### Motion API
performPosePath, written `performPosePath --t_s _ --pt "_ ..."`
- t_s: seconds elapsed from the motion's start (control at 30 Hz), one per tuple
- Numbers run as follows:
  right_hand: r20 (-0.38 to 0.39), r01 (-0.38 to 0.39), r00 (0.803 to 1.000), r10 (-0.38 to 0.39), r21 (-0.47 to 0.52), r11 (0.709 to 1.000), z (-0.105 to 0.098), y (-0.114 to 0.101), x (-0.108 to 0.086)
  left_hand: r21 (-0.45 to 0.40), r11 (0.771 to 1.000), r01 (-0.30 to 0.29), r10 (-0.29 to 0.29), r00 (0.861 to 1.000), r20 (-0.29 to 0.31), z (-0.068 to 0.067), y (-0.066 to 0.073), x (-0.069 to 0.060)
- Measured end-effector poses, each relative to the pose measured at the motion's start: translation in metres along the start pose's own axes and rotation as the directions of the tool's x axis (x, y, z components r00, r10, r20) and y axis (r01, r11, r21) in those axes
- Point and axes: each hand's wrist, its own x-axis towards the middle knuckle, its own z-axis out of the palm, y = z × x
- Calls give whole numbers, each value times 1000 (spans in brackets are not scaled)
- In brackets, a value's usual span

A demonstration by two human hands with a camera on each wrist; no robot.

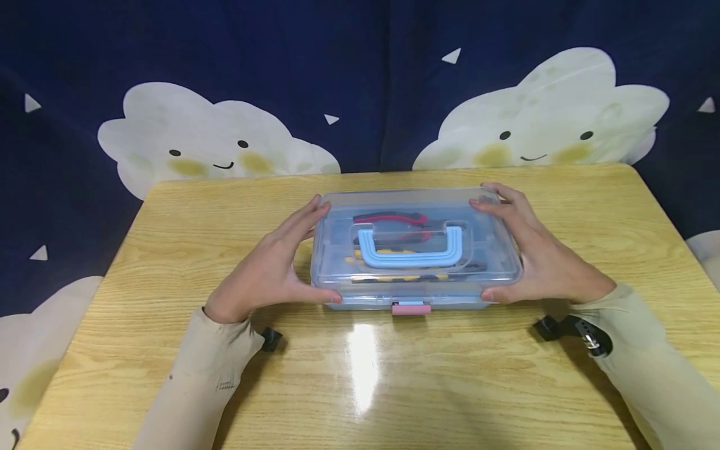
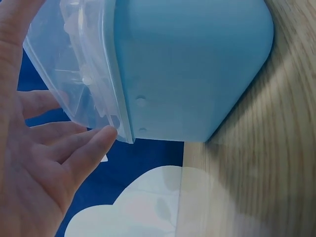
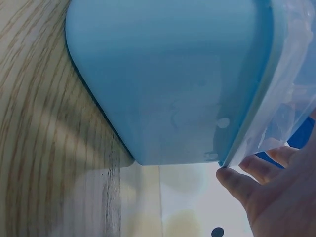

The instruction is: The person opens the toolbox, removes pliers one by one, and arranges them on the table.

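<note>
A plastic toolbox (image 1: 334, 250) with a clear lid and light blue base stands on the wooden table. On its lid is a blue carry handle (image 1: 410, 259), folded flat, and a pink latch (image 1: 411, 309) sits at the front, apparently closed. Through the lid show pliers (image 1: 394, 217) with red and black grips and some yellow-and-black tools (image 1: 402, 278). My left hand (image 1: 270, 269) grips the left end, thumb in front and fingers toward the back. The right hand (image 1: 542, 259) holds the other end likewise. Both wrist views show the blue base (image 2: 192, 69) against the tabletop.
The wooden table (image 1: 427, 387) extends around the toolbox, with its far edge close behind. Beyond hangs a dark blue curtain (image 1: 382, 75) with smiling white clouds. Dark wrist devices (image 1: 272, 339) protrude beneath both sleeves.
</note>
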Motion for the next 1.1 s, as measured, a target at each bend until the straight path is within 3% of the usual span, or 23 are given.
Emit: performPosePath --t_s 0.57,1.1 --pt "-10 -22 1000 22 44 999 0 -1 0 -16 999 -35 34 999 -42 3 -2 1" --pt "-16 -34 999 36 92 995 -2 -1 0 -100 995 19 -24 999 -46 1 1 1"
